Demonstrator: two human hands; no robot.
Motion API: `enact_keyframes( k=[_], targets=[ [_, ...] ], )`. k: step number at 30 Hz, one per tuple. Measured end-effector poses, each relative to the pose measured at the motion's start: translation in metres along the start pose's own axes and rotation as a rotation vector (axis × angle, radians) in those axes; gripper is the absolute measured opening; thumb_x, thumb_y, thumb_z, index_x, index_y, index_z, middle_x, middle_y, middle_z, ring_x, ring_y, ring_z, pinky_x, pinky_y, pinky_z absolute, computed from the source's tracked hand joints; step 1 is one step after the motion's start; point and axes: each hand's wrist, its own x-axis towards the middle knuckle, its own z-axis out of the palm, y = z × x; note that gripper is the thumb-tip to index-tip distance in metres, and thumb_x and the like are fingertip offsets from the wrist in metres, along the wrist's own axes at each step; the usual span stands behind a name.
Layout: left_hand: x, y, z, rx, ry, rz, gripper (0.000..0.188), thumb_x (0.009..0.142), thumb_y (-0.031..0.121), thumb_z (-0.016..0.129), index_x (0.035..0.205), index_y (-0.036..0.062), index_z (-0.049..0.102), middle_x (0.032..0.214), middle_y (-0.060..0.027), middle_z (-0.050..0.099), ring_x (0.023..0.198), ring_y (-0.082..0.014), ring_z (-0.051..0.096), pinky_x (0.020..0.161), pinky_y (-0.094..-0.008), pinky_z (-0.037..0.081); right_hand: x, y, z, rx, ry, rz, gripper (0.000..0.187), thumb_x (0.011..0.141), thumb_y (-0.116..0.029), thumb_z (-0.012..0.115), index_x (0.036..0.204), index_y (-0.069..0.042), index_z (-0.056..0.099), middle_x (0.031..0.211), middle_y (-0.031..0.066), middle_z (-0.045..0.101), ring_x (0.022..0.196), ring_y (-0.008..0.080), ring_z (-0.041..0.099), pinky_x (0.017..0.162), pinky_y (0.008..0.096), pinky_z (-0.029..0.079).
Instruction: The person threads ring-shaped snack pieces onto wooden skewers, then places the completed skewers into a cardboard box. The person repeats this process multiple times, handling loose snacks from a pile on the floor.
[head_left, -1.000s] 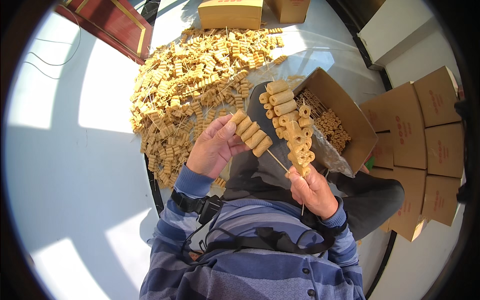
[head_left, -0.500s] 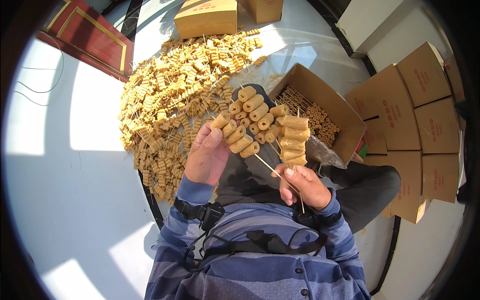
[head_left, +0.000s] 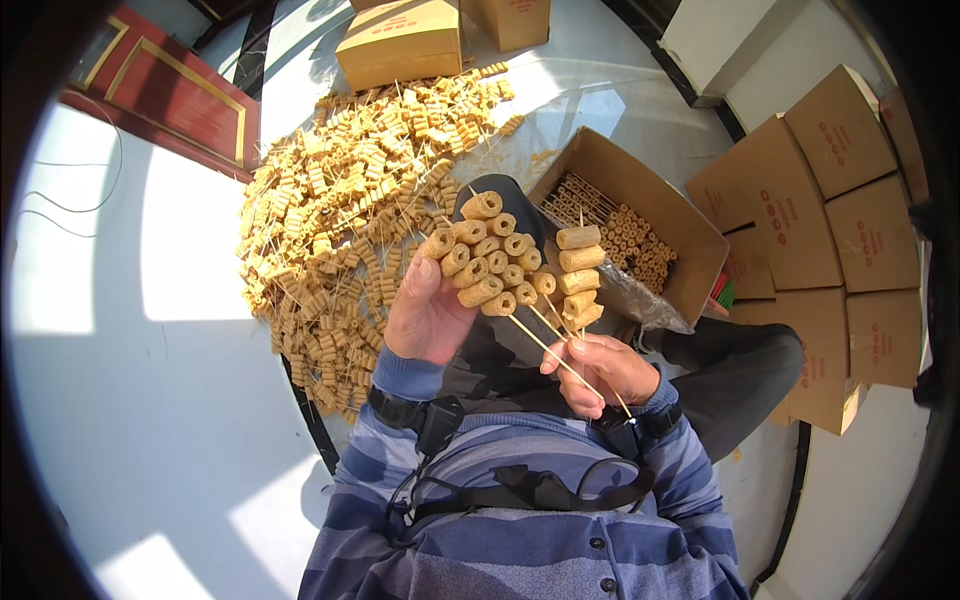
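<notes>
A: What is being held by the left hand (head_left: 428,318)?

B: A fan of skewers (head_left: 487,262) threaded with tan rolled pieces is being gripped there. The fingers are being curled shut around the lower ends of the sticks, so the rolls are being kept above and to the right of that grip.

A: And by the right hand (head_left: 600,370)?

B: The thin bare sticks (head_left: 548,347) are being pinched between thumb and fingertips. One more loaded skewer (head_left: 578,278) is being held upright above this grip, its rolls stacked one over another, just beside the fan and touching or nearly touching it; which cannot be told.

A: Where are the two grips being kept?

B: They are being kept close together in front of the striped sweater (head_left: 530,520), the left one higher and to the left of the right one.

A: What is being seen around them?

B: Beyond the left grip, a large heap of finished skewers (head_left: 340,210) is being spread over the pale floor (head_left: 150,400). Beyond the right grip, an open cardboard box (head_left: 690,250) is being shown with bare sticks and loose rolls inside. Further to the right, closed cartons (head_left: 840,200) are being stacked, and two more boxes (head_left: 410,40) are lying past the heap.
</notes>
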Motion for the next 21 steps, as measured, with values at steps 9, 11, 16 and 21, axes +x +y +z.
enact_keyframes(
  k=[9,11,16,21],
  targets=[
    [0.003,-0.014,0.020,-0.141,0.099,0.048,0.075,0.099,0.049,0.050,0.154,0.0015,0.031,0.155,-0.0206,0.039,0.132,-0.0353,0.050,0.111,-0.0511,0.042,0.006,0.001,0.000,-0.070,-0.044,0.018,0.049,0.110,-0.036,0.036,0.122,0.009,0.050,0.058,0.0043,0.045,0.046,0.0147,0.046,0.044,0.0296,0.040],
    [0.004,-0.017,0.023,-0.164,0.089,0.057,0.079,0.096,0.052,0.053,0.152,0.0010,0.033,0.153,-0.0213,0.041,0.130,-0.0358,0.051,0.110,-0.0514,0.043,0.008,0.002,0.000,-0.071,-0.053,0.020,0.049,0.110,-0.037,0.036,0.123,0.008,0.051,0.058,0.0041,0.046,0.046,0.0146,0.047,0.044,0.0292,0.040],
    [0.010,-0.024,0.025,-0.135,0.117,0.091,0.078,0.094,0.053,0.054,0.148,0.0004,0.038,0.138,-0.0217,0.054,0.126,-0.0373,0.054,0.108,-0.0523,0.044,0.009,0.001,0.001,-0.114,-0.090,0.018,0.050,0.110,-0.040,0.033,0.126,0.004,0.051,0.060,0.0031,0.049,0.047,0.0121,0.049,0.045,0.0264,0.039],
    [0.007,-0.019,0.020,-0.078,0.201,0.101,0.063,0.100,0.048,0.048,0.142,0.0018,0.047,0.125,-0.0151,0.061,0.115,-0.0341,0.061,0.100,-0.0517,0.050,0.008,0.004,0.007,-0.243,0.141,-0.163,0.051,0.110,-0.046,0.033,0.125,-0.001,0.052,0.067,0.0015,0.053,0.053,0.0081,0.051,0.047,0.0196,0.035]
  ],
)
